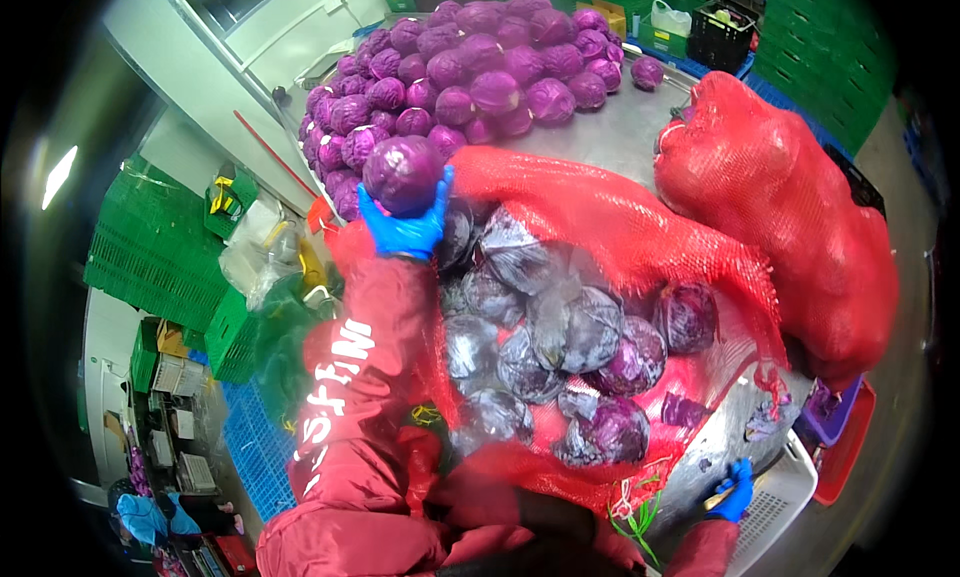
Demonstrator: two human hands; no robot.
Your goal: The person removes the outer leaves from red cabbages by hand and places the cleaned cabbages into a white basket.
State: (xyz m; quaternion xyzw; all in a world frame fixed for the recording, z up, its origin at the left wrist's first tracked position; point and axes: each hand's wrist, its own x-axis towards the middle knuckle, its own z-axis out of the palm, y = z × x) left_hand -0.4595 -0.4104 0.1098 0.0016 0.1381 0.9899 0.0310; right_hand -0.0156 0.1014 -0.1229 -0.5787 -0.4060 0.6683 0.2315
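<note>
My left hand [408, 233], in a blue glove, holds up a trimmed purple cabbage [403, 172] from below, its fingers spread around the sides. It is at the near left edge of a big pile of purple cabbages [455, 107]. Below it lies an opened red mesh sack [600, 212] with several dull, leafy cabbages [575, 327] on it. At the lower right, my right hand [735, 492], also gloved in blue, is closed around a small tan, handle-like thing [714, 499]; what it belongs to cannot be made out.
A full red mesh sack [780, 207] stands on the right of the metal table [625, 142]. Beside my right hand is a white basket [780, 512], with purple and red bins [850, 442] beyond. Green crates [160, 242] stack up at left; loose leaves [765, 417] lie near the table edge.
</note>
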